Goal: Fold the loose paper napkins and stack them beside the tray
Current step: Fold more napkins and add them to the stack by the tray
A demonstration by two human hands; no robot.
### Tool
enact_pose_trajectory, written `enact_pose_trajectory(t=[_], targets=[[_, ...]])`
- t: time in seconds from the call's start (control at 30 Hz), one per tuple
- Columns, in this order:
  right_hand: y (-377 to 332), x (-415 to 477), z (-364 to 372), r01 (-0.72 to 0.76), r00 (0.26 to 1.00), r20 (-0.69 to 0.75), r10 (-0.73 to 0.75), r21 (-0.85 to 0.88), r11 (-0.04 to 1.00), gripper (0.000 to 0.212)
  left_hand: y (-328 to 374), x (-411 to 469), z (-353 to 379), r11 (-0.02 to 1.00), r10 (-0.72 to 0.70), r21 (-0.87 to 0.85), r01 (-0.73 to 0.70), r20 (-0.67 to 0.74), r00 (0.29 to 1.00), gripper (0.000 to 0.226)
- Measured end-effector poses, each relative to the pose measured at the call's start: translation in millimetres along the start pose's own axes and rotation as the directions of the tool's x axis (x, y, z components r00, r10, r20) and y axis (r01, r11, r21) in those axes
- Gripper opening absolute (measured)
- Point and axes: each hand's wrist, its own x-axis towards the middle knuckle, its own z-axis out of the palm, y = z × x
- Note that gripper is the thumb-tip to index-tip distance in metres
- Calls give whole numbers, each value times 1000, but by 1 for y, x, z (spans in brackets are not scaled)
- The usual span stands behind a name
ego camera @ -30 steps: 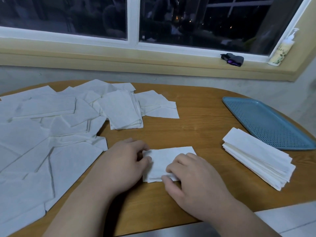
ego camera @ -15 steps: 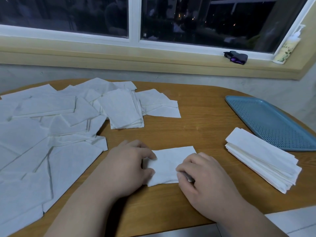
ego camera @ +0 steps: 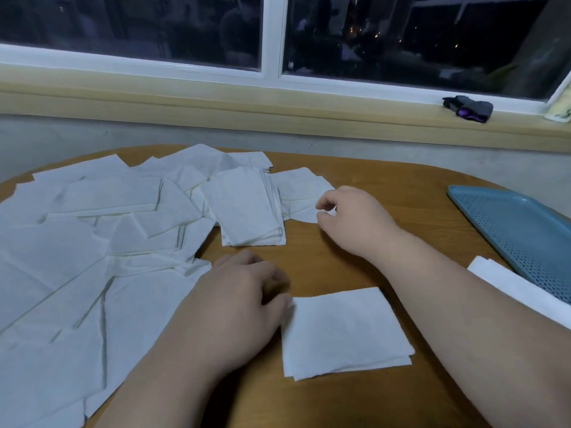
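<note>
Partway: one folded napkin (ego camera: pixel 343 332) lies unstacked at your curled left hand (ego camera: pixel 238 304) (pinch unclear), right hand (ego camera: pixel 352 217) half-open over the loose napkins (ego camera: pixel 92 257), a stack (ego camera: pixel 509 288) sits beside the tray (ego camera: pixel 525 230), big pile left.

Wooden table (ego camera: pixel 355 180) before me, brown, rounded far edge, dim light. Grey wall (ego camera: pixel 92 131) past its far edge. Above that, pale wooden sill (ego camera: pixel 216 100) running full width. White-framed window (ego camera: pixel 272 35), night outside, few small lights beyond glass. Toward sill's right end, dark bundle with purple patch (ego camera: pixel 468 108); pale bottle (ego camera: pixel 560 110) cut off at edge of my view.
</note>
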Motion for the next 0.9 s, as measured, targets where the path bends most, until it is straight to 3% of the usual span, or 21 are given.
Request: enact_pose_trajectory(t=[0.13,0.27,0.4,0.57,0.73,0.9], targets=[[-1,53,23,8,999,49,-5,-67,998,38,-5,11,-3,998,-56,-6,55,-63,996,25],[-3,84,37,45,991,127,-30,-117,992,38,-8,18,-3,997,-83,-10,82,-109,991,25],[-1,94,40,110,992,85,-96,-186,976,23,-8,24,1,996,-84,-43,80,-103,991,23],[-1,91,31,144,989,-6,-149,-223,964,25,-6,25,4,996,-62,-65,56,-95,993,23],[0,52,-2,113,984,-120,-129,-131,985,20,-5,21,1,996,-66,-65,59,-103,992,24],[-8,-55,-32,130,977,-154,-145,-103,986,15,-2,12,-4,997,-53,-66,49,-55,997,24]])
